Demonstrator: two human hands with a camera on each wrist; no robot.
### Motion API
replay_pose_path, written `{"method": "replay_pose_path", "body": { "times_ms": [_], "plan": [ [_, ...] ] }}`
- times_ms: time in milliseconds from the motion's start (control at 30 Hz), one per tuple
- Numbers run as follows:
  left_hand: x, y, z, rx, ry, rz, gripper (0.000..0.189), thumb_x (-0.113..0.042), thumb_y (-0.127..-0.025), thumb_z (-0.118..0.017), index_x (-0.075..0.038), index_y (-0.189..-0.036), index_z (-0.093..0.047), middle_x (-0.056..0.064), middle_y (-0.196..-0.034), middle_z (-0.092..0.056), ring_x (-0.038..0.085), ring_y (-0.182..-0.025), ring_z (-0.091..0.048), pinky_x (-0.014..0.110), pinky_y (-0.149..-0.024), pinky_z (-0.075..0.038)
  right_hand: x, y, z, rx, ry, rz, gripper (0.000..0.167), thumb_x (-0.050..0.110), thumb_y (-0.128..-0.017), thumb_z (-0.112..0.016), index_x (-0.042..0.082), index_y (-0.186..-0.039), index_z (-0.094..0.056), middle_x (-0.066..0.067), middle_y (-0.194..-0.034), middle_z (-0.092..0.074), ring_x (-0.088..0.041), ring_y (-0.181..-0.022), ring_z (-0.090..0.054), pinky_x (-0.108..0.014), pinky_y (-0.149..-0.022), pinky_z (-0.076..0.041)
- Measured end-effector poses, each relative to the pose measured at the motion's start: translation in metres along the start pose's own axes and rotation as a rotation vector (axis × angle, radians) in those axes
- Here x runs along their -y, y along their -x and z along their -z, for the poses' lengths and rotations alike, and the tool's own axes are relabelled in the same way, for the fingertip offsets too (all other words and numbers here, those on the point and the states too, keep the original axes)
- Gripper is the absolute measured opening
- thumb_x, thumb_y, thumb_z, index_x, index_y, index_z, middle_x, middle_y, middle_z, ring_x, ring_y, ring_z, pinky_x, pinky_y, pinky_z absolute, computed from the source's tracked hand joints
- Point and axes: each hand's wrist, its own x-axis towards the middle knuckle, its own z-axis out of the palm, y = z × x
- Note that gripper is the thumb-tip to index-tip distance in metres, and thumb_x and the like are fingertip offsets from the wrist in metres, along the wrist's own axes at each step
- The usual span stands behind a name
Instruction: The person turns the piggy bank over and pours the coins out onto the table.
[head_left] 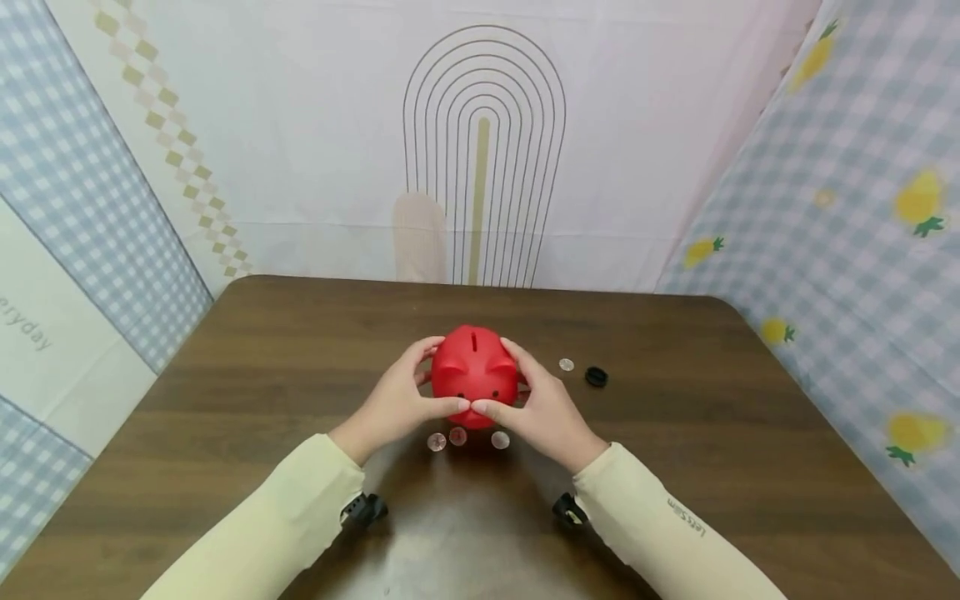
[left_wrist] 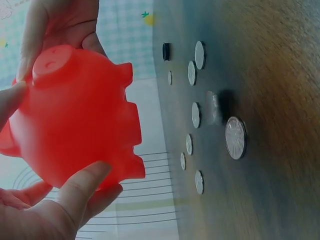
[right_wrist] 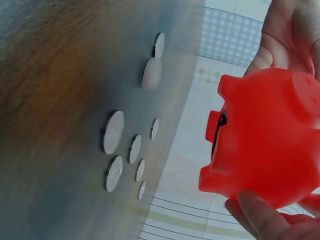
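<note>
A red piggy bank (head_left: 471, 379), with a coin slot (head_left: 474, 342) on top, is held above the table between both hands. My left hand (head_left: 393, 404) grips its left side and my right hand (head_left: 553, 408) its right, fingers curled around the body. The thumbs meet at the snout (left_wrist: 54, 60). On the underside a dark opening (right_wrist: 220, 127) shows between the short feet. Several silver coins lie on the table below, among them a large coin (left_wrist: 235, 138). One coin (left_wrist: 214, 108) is blurred, close over the tabletop.
A small black round cap (head_left: 596, 377) and a single coin (head_left: 566, 365) lie on the wooden table (head_left: 315, 333) right of the hands. Patterned cloth hangs behind and along both sides. Dark devices (head_left: 363, 508) are strapped at the wrists.
</note>
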Motion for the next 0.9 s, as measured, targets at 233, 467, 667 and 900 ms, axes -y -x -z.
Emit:
{"method": "replay_pose_path", "body": {
  "times_ms": [233, 467, 667, 900],
  "plan": [
    [0.003, 0.002, 0.002, 0.003, 0.031, -0.003, 0.084, -0.019, -0.074, -0.083, -0.015, -0.144, -0.037, 0.009, -0.142, -0.044, 0.036, -0.126, -0.049, 0.044, -0.089, -0.053, -0.001, 0.002, -0.004, -0.002, -0.019, 0.003, 0.082, 0.027, -0.079, -0.080, 0.021, -0.148, -0.035, -0.002, -0.131, -0.054, -0.026, -0.108, -0.057, -0.035, -0.079, -0.057],
    [0.005, 0.005, 0.007, 0.000, 0.014, -0.009, 0.083, -0.020, -0.074, -0.083, -0.015, -0.144, -0.038, 0.010, -0.142, -0.045, 0.037, -0.127, -0.048, 0.045, -0.089, -0.054, 0.002, 0.000, -0.008, 0.022, -0.061, -0.017, 0.080, 0.024, -0.080, -0.079, 0.020, -0.147, -0.035, -0.002, -0.133, -0.052, -0.025, -0.110, -0.056, -0.038, -0.082, -0.057],
    [0.006, 0.006, 0.010, 0.001, -0.002, -0.008, 0.083, -0.021, -0.075, -0.082, -0.014, -0.144, -0.038, 0.010, -0.142, -0.045, 0.038, -0.126, -0.048, 0.046, -0.090, -0.053, 0.003, -0.001, -0.012, 0.031, -0.087, -0.031, 0.080, 0.023, -0.080, -0.078, 0.021, -0.147, -0.034, -0.003, -0.134, -0.051, -0.026, -0.111, -0.056, -0.039, -0.083, -0.056],
    [0.008, 0.008, 0.015, 0.004, -0.014, -0.012, 0.083, -0.022, -0.075, -0.082, -0.013, -0.145, -0.037, 0.012, -0.142, -0.044, 0.038, -0.126, -0.048, 0.046, -0.091, -0.052, 0.002, -0.003, -0.016, 0.031, -0.098, -0.034, 0.081, 0.022, -0.080, -0.079, 0.019, -0.148, -0.034, -0.002, -0.133, -0.052, -0.027, -0.112, -0.057, -0.042, -0.086, -0.055]
  ]
}}
